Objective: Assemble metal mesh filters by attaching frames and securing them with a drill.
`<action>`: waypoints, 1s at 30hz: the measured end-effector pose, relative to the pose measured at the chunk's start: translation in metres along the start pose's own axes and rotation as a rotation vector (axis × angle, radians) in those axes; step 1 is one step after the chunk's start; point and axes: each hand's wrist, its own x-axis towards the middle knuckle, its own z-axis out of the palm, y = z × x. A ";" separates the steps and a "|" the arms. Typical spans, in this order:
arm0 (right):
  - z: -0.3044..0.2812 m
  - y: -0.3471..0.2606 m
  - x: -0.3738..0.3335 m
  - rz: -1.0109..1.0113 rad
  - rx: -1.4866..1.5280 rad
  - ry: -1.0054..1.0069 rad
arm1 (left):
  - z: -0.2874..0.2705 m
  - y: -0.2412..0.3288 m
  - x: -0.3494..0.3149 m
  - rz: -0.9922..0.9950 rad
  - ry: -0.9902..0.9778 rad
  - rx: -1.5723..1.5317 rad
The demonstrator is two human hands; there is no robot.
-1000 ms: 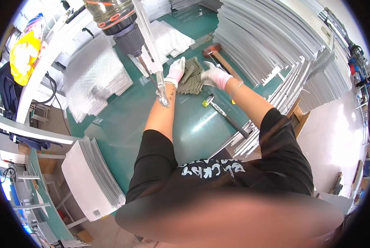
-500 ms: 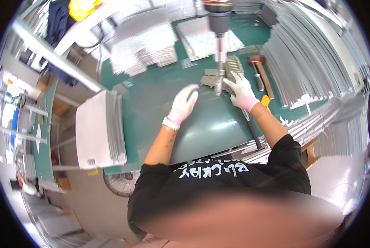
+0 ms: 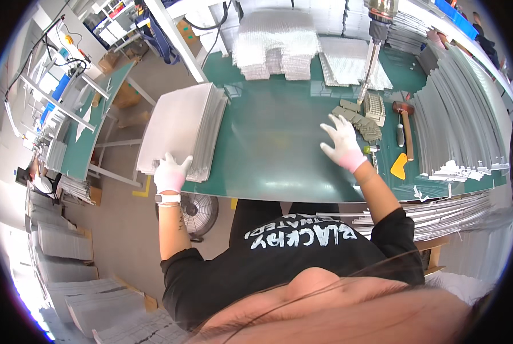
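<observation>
My left hand (image 3: 172, 173) is at the near corner of a stack of white-faced sheets (image 3: 179, 123), fingers spread, with nothing gripped. It seems to touch the stack's near edge. My right hand (image 3: 344, 141) is held over the right part of a smooth, shiny metal sheet (image 3: 268, 137), fingers apart and holding nothing. Just beyond it lie several olive-grey plastic strips (image 3: 360, 120) beside a small pale slotted tray (image 3: 374, 108). A powered screwdriver (image 3: 378, 28) hangs above them, its long bit pointing down at the strips.
Right of my right hand lie a mallet (image 3: 407, 129), a screwdriver (image 3: 400, 135), a yellow scraper-like piece (image 3: 400, 166) and a small green-headed hammer (image 3: 372, 149). Thin panels (image 3: 454, 114) stand in a row at the right. Bubble-wrap-like sheets (image 3: 276, 34) are stacked at the back. A fan (image 3: 199, 215) stands below the table.
My left hand has gone from over the metal sheet to the white stack on the left. My right hand has drawn back from the olive-grey strips. The view has turned left.
</observation>
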 end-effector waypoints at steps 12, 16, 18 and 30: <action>-0.048 0.063 0.230 0.257 0.119 0.553 | -0.079 -0.027 0.002 -0.003 -0.010 0.098; -0.056 0.045 0.278 0.472 -0.019 0.034 | -0.078 -0.029 -0.004 0.024 -0.062 0.190; -0.058 0.032 0.278 0.525 -0.058 -0.007 | -0.073 -0.031 -0.004 0.015 -0.141 0.177; -0.063 0.041 0.295 0.670 0.071 -0.056 | -0.108 -0.121 0.000 -0.134 0.054 -1.074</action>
